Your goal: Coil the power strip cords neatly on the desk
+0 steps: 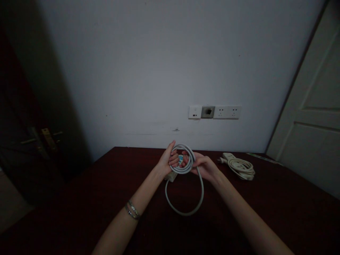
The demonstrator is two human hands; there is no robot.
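A coiled white power cord [182, 170] is held up above the dark table between both hands. My left hand [170, 157] grips the left side of the coil, its fingers curled through the middle. On the right side, my right hand [203, 165] is closed round the coil, thumb and fingers on the strands. A loose loop of cord hangs below the coil and curves back to a white power strip [171, 176], partly hidden behind my left hand. A bit of blue and white shows through the coil's centre.
A second power strip [240, 166] with its cord wound up lies on the dark red table [106, 198] to the right. Wall sockets [220, 112] are set above the table's back edge. A pale door [313, 117] stands at right, a dark door with a handle [49, 140] at left.
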